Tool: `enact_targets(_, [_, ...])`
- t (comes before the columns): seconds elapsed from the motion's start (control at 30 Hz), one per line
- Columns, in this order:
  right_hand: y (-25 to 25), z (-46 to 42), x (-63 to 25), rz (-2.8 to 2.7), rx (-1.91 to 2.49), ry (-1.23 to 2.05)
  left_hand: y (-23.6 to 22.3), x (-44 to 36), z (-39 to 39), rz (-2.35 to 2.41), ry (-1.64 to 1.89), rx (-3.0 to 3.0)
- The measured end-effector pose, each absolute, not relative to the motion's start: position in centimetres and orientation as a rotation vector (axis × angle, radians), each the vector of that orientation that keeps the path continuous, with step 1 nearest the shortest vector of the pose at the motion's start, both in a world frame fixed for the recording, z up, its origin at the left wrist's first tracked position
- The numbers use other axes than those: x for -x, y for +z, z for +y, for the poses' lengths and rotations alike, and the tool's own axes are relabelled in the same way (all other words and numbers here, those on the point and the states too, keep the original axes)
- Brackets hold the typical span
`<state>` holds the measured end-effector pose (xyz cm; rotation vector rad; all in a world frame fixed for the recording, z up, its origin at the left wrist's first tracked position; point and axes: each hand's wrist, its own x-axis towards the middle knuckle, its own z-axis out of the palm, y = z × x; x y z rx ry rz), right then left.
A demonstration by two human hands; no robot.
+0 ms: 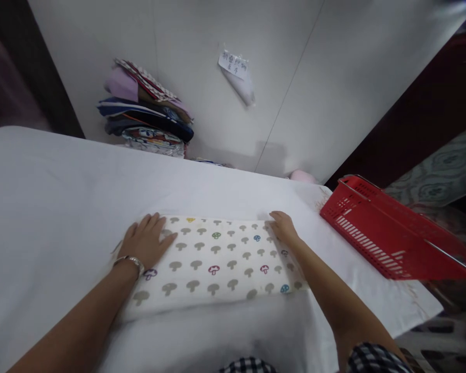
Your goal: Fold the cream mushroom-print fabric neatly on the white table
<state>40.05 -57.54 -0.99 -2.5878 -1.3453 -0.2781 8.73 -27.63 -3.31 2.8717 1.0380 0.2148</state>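
Observation:
A white cloth printed with grey and coloured mushrooms lies folded into a long rectangle in front of me. Flat on its left end rests my left hand, fingers stretched out and thumb apart, a silvery bracelet at the wrist. My right hand touches the cloth's far right corner; its fingers point left along the edge and look extended. I see nothing held in either hand. Below the near edge of the printed cloth, plain white fabric shows.
A white-covered table spreads under everything. On the right stands a red plastic basket with metal handles. A pile of folded clothes leans against the wall at the back left. A paper note hangs on the wall.

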Motion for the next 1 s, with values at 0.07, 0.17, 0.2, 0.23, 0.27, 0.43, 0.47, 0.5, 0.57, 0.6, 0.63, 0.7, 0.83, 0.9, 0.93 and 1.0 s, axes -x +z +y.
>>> enact_targets(0.07, [-1.3, -58.4, -38.6, -1.332, 2.493, -0.336, -3.1, -8.7, -27.6, 1.035, 0.195, -2.856])
enact_targets(0.17, [-1.8, -59.9, -36.3, -1.371, 2.404, -0.317, -2.3, -8.5, -27.4, 1.025, 0.139, -2.805])
enact_targets(0.2, [-1.8, -60.3, -35.7, -1.4, 2.406, -0.298, -1.8, -8.5, -27.3, 1.021, 0.099, -2.775])
enact_targets(0.23, [-1.9, -60.7, -35.3, -1.425, 2.426, -0.274, -1.2, -8.4, -27.3, 1.024, 0.05, -2.74])
enact_targets(0.27, [-1.8, -60.9, -34.9, -1.436, 2.464, -0.247, -0.6, -8.5, -27.3, 1.028, 0.0, -2.71])
enact_targets(0.43, [-1.4, -60.6, -34.7, -1.331, 2.708, -0.084, 1.8, -10.5, -29.3, 0.928, -0.048, -2.773])
enact_targets(0.47, [-1.5, -60.4, -34.7, -1.307, 2.747, -0.058, 1.7, -11.2, -30.0, 0.855, -0.031, -2.811])
enact_targets(0.5, [-1.6, -60.3, -34.6, -1.275, 2.786, -0.033, 1.3, -11.8, -30.6, 0.778, -0.021, -2.843])
enact_targets(0.57, [-1.9, -60.3, -34.5, -1.192, 2.855, 0.016, 0.2, -12.8, -31.4, 0.685, 0.001, -2.889])
enact_targets(0.6, [-2.1, -60.3, -34.4, -1.15, 2.88, 0.037, -0.6, -13.1, -31.6, 0.688, 0.006, -2.896])
enact_targets(0.63, [-2.3, -60.5, -34.4, -1.121, 2.891, 0.056, -1.3, -13.2, -31.6, 0.695, 0.013, -2.895])
enact_targets(0.7, [-2.7, -60.8, -34.3, -1.105, 2.886, 0.081, -2.4, -13.2, -31.3, 0.719, 0.025, -2.883])
enact_targets(0.83, [-2.8, -61.0, -34.5, -1.114, 2.865, 0.082, -3.0, -13.0, -30.8, 0.717, 0.032, -2.882])
enact_targets(0.9, [-2.6, -60.9, -34.5, -1.118, 2.867, 0.082, -3.0, -13.0, -30.8, 0.716, 0.023, -2.887])
enact_targets(0.93, [-2.6, -60.8, -34.5, -1.119, 2.868, 0.089, -3.0, -13.0, -30.8, 0.717, 0.021, -2.889])
enact_targets(1.0, [-2.5, -60.8, -34.5, -1.109, 2.869, 0.108, -3.0, -13.0, -30.8, 0.72, 0.022, -2.893])
